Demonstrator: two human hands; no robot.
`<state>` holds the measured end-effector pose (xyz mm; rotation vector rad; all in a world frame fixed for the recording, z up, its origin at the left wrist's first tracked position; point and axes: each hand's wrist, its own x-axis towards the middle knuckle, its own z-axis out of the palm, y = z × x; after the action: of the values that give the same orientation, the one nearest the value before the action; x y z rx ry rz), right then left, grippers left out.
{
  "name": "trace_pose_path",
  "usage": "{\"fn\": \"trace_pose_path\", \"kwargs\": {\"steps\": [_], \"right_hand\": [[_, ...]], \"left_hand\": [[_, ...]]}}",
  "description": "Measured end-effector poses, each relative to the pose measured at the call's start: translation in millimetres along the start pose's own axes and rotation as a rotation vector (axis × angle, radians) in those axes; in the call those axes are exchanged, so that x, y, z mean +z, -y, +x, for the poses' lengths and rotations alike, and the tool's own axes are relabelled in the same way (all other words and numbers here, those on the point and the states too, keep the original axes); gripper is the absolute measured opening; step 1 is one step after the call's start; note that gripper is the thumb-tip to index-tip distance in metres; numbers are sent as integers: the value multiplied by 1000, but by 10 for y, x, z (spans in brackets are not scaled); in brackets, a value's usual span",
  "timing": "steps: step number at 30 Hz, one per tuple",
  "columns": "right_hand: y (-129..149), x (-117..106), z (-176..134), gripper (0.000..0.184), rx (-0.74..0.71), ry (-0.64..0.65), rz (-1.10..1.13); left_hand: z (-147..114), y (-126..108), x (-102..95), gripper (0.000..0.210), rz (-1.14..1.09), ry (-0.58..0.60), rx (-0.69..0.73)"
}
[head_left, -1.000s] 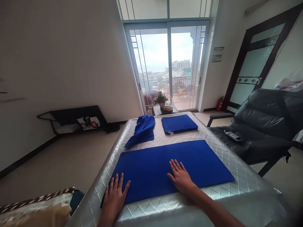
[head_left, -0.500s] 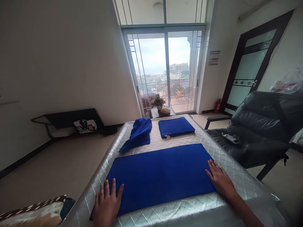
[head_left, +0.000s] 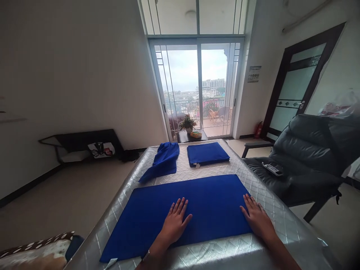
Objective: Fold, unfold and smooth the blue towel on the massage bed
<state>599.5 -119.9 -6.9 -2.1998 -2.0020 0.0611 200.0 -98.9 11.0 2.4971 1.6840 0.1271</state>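
A blue cloth [head_left: 146,221] lies spread flat across the quilted silver table cover [head_left: 225,245], with a white tag [head_left: 111,262] at its near left corner. My left hand [head_left: 176,221] rests flat on the cloth near its middle, fingers stretched out. At the cloth's right edge, my right hand [head_left: 256,215] lies open, palm down. Beyond the spread cloth sits a neatly folded stack of blue cloth [head_left: 208,153] with a small white label. To its left a crumpled blue cloth [head_left: 165,159] lies loosely.
A dark padded armchair [head_left: 306,150] stands on the right, a remote-like device [head_left: 272,168] on its seat. Behind the table's far edge are a potted plant [head_left: 188,123] and a sliding glass door [head_left: 198,86]. A patterned cushion [head_left: 36,251] is at the lower left.
My left hand has moved from the cloth's left edge rightward to its middle, uncovering the tag corner. My right hand stays at the right edge. The view has shifted slightly.
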Motion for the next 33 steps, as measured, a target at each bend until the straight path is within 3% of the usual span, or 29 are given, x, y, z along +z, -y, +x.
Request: {"fn": "trace_pose_path", "kwargs": {"steps": [6, 9, 11, 15, 17, 19, 21, 27, 30, 33], "right_hand": [[-38, 42, 34, 77, 0, 26, -32], [-65, 84, 44, 77, -6, 23, -27], [-101, 111, 61, 77, -9, 22, -12], [-116, 55, 140, 76, 47, 60, -20], [14, -48, 186, 74, 70, 65, -40], [309, -172, 214, 70, 25, 32, -33], [771, -274, 213, 66, -87, 17, 12], [2341, -270, 173, 67, -440, 202, 187], [2678, -141, 219, 69, -473, 234, 208], [2622, -11, 288, 71, -438, 243, 189]], "left_hand": [[-663, 1097, -99, 73, 154, -17, -432], [-1017, 1569, -129, 61, 269, 0, -493], [-1158, 1731, -111, 54, 324, 19, -473], [-1209, 1785, -36, 52, 301, -26, -454], [-1194, 1783, -3, 49, 266, -76, -436], [-1190, 1802, 26, 49, 258, -102, -416], [-1198, 1831, 48, 52, 279, -104, -397], [-1209, 1821, 40, 48, 321, -129, -378], [-1188, 1773, 24, 54, 288, -172, -449], [-1175, 1744, 18, 64, 269, -180, -524]]}}
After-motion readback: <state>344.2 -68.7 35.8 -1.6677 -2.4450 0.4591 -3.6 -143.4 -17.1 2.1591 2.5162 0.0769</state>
